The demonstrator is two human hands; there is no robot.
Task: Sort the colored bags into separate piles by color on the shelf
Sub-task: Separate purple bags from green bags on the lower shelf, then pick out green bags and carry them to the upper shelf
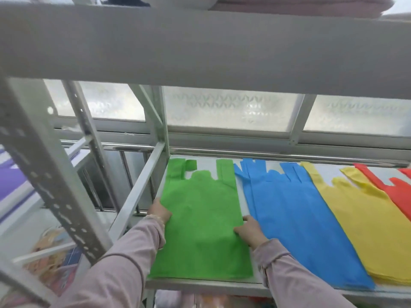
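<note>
Shelf, green, blue, yellow, perhaps red bags
</note>
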